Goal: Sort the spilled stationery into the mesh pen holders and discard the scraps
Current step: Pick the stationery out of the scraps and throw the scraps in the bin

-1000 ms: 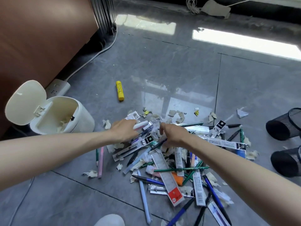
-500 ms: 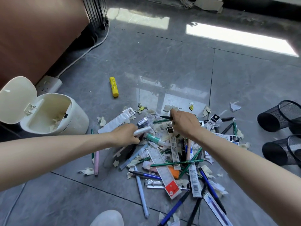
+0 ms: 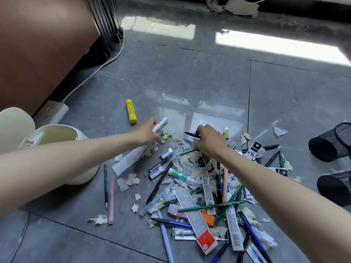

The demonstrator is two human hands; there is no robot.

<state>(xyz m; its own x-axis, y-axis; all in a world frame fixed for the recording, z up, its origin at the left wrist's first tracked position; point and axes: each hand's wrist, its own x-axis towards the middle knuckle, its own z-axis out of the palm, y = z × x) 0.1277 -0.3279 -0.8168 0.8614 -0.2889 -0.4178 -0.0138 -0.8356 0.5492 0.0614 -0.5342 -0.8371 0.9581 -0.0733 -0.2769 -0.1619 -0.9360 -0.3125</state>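
Two grips, frame centre | left hand (image 3: 146, 132) clenched round white-pink marker (image 3: 161, 124) | right hand (image 3: 209, 142) pinching dark pen (image 3: 190, 134) | stationery pile (image 3: 207, 186) below

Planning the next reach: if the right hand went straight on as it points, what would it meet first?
Probably the left hand and the marker it grips, beyond the pen in the right hand; relative heights are unclear.

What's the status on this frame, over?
Left hand grips white-pink marker. Right hand pinches dark pen. Mesh holders tipped over at right. Paper scraps scattered throughout.
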